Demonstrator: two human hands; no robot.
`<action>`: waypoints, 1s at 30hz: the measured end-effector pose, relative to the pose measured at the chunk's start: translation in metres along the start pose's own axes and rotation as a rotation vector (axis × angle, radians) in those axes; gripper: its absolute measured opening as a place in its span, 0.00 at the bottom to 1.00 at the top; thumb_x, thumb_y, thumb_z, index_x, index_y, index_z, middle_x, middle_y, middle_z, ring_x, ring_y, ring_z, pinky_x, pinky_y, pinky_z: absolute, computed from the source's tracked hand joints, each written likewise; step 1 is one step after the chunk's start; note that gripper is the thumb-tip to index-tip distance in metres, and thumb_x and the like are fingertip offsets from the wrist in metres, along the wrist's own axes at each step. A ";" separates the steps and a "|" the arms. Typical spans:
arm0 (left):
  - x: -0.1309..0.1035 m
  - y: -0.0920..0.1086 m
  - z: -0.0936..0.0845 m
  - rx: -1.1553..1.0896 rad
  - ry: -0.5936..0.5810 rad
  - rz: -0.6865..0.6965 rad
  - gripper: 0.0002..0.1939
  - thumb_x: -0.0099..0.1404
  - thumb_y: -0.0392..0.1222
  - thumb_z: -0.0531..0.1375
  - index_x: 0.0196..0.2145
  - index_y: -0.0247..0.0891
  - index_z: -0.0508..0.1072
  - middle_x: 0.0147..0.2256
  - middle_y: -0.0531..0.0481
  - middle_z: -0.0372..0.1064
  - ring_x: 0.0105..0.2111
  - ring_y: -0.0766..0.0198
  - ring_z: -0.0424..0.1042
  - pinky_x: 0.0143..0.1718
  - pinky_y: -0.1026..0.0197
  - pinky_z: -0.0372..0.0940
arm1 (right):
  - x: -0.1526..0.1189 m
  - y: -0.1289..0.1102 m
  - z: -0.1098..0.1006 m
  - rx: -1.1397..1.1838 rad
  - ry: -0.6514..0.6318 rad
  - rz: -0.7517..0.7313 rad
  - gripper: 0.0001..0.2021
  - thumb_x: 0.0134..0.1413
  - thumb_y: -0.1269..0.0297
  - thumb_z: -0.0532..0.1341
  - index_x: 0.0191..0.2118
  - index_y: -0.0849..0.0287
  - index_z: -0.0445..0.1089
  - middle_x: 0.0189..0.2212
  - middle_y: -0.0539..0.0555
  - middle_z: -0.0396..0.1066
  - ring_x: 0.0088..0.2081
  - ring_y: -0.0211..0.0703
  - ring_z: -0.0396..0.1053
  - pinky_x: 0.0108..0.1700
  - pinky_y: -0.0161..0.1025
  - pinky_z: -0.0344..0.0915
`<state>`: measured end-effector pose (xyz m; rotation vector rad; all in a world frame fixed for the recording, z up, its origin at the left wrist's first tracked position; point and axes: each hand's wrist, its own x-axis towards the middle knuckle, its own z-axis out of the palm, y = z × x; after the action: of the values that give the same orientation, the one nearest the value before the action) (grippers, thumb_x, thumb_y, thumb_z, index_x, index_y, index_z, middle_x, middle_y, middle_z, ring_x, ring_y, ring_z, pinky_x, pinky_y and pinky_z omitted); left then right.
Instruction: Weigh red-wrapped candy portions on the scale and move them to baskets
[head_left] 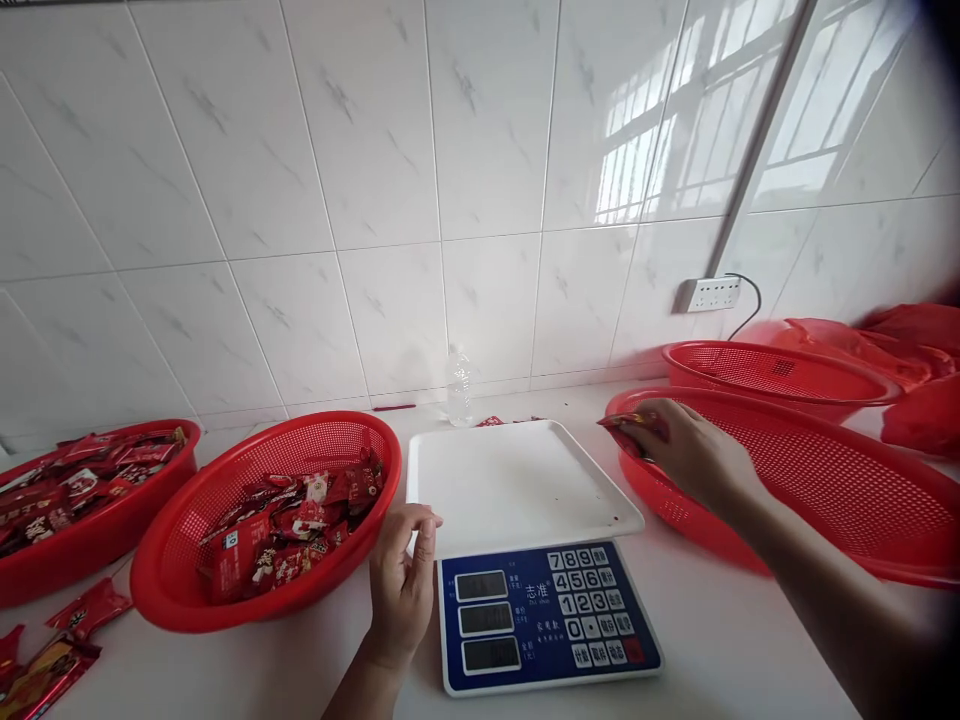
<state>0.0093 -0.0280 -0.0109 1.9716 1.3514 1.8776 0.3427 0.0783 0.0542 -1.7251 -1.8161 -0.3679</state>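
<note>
My right hand [686, 450] is closed round a small red packet [634, 428], held above the left rim of a large red basket [825, 470]. My left hand [405, 580] is near the lower left corner of the white scale tray [517, 480], its fingers curled in, and what it holds, if anything, is hidden. Only a few tiny specks lie on that tray. The blue keypad and displays of the scale [551, 620] face me. Left of my left hand stands a red basket [165, 580] with many red packets [300, 530] inside.
Another red basket [191, 450] of packets is at the far left, with loose packets [56, 660] in front. A clear bottle [459, 388] stands by the wall. Behind the right basket are a second basket [780, 385], red bags [922, 415] and a power strip [712, 294].
</note>
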 end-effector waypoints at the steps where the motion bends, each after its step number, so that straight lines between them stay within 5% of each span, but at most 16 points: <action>1: 0.000 0.001 0.000 0.002 -0.004 0.003 0.09 0.69 0.38 0.52 0.33 0.40 0.71 0.34 0.48 0.72 0.40 0.61 0.72 0.42 0.60 0.69 | -0.002 0.008 0.002 -0.021 -0.005 -0.010 0.14 0.59 0.54 0.51 0.41 0.55 0.69 0.39 0.58 0.74 0.39 0.53 0.72 0.31 0.43 0.64; 4: 0.000 0.000 0.001 0.025 -0.003 0.008 0.09 0.68 0.39 0.52 0.33 0.40 0.71 0.33 0.48 0.72 0.40 0.60 0.72 0.40 0.59 0.69 | -0.016 0.005 0.015 -0.030 -0.019 -0.062 0.18 0.57 0.59 0.52 0.49 0.59 0.68 0.51 0.64 0.69 0.56 0.62 0.62 0.49 0.59 0.61; 7: 0.000 0.000 0.004 0.077 0.015 0.024 0.10 0.68 0.39 0.52 0.32 0.39 0.71 0.32 0.48 0.73 0.38 0.59 0.73 0.40 0.58 0.69 | -0.035 -0.029 0.026 0.173 -0.145 -0.212 0.23 0.57 0.55 0.53 0.56 0.59 0.65 0.56 0.62 0.66 0.60 0.60 0.58 0.55 0.58 0.60; 12: 0.003 0.022 0.000 0.091 -0.015 0.031 0.09 0.68 0.38 0.52 0.33 0.39 0.71 0.32 0.46 0.72 0.37 0.60 0.72 0.40 0.58 0.69 | -0.060 -0.078 0.029 0.407 -0.495 -0.341 0.22 0.61 0.51 0.49 0.55 0.52 0.68 0.51 0.56 0.72 0.51 0.53 0.70 0.47 0.49 0.69; 18: 0.038 0.042 -0.052 0.316 -0.301 -0.111 0.09 0.66 0.43 0.53 0.33 0.41 0.72 0.35 0.46 0.73 0.37 0.59 0.71 0.40 0.58 0.66 | -0.072 -0.069 0.047 0.323 -0.359 -0.378 0.21 0.60 0.48 0.49 0.48 0.49 0.73 0.46 0.55 0.75 0.44 0.54 0.75 0.38 0.46 0.73; 24: 0.083 -0.002 -0.101 0.635 -0.810 -0.704 0.09 0.58 0.43 0.55 0.30 0.41 0.74 0.32 0.47 0.75 0.31 0.55 0.72 0.32 0.59 0.64 | -0.081 -0.064 0.051 0.292 -0.189 -0.443 0.24 0.61 0.46 0.46 0.47 0.49 0.73 0.44 0.52 0.76 0.41 0.52 0.76 0.34 0.43 0.75; 27: 0.091 -0.029 -0.104 0.641 -0.931 -0.781 0.13 0.47 0.41 0.63 0.34 0.42 0.76 0.36 0.47 0.77 0.33 0.53 0.73 0.33 0.58 0.64 | -0.080 -0.063 0.047 0.330 -0.188 -0.476 0.23 0.61 0.46 0.47 0.48 0.50 0.73 0.43 0.52 0.76 0.39 0.51 0.77 0.31 0.42 0.76; 30: 0.092 -0.051 -0.096 0.658 -0.962 -0.784 0.19 0.47 0.44 0.65 0.40 0.44 0.75 0.43 0.45 0.75 0.40 0.48 0.72 0.39 0.55 0.64 | -0.081 -0.062 0.049 0.356 -0.195 -0.450 0.21 0.60 0.47 0.49 0.48 0.48 0.73 0.44 0.51 0.76 0.40 0.52 0.77 0.32 0.43 0.76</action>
<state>-0.1124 0.0147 0.0496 1.6856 1.9936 0.0860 0.2692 0.0344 -0.0199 -1.1377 -2.2519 -0.0440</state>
